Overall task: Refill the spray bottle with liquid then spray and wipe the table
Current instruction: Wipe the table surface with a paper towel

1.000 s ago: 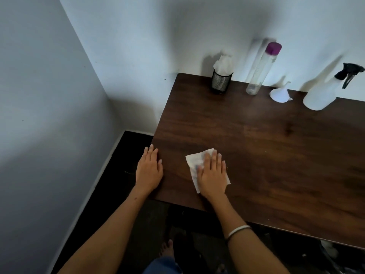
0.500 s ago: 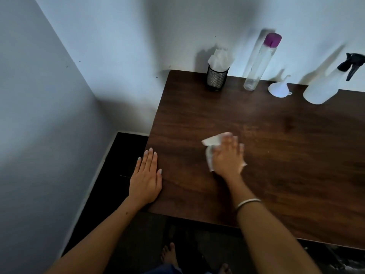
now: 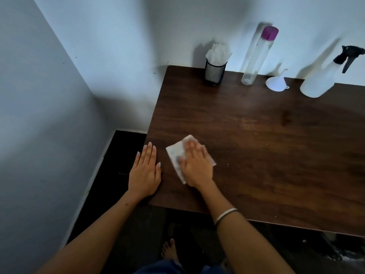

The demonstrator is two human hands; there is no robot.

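From the head camera, we see the right hand (image 3: 195, 167) pressing flat, fingers straight, on a white tissue (image 3: 174, 155) near the bench (image 3: 256, 151) front-left corner. The left hand (image 3: 145, 175) lies open at the tissue's nine o'clock, on the bench edge. The spray bottle (image 3: 320, 80) stands at two o'clock, by the funnel (image 3: 276, 83).

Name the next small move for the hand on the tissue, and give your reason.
Probably slide the right hand and its tissue rightward across the table: it presses flat near the left edge, and the wide surface to its right looks unwiped.
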